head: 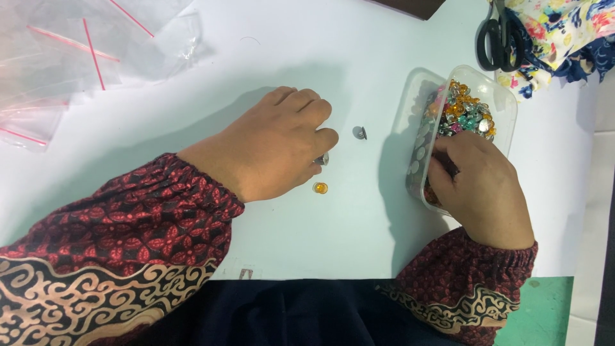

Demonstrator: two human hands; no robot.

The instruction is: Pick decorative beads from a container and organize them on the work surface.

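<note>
Left hand mid-frame, fingers curled narrow over a silver gem on the white table; orange gem just below, another silver gem right. Right hand digs into clear plastic tub of mixed gems, grip hidden. Scissors upper right, zip bags upper left.

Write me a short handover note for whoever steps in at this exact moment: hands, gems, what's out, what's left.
Left hand: palm down on the white table, fingertips curled over a small silvery gem.
Right hand: reaching into the clear plastic tub of mixed coloured gems; grasp hidden.
Out on the table: an orange gem and a grey gem.
Left: the tub is nearly full.
</note>
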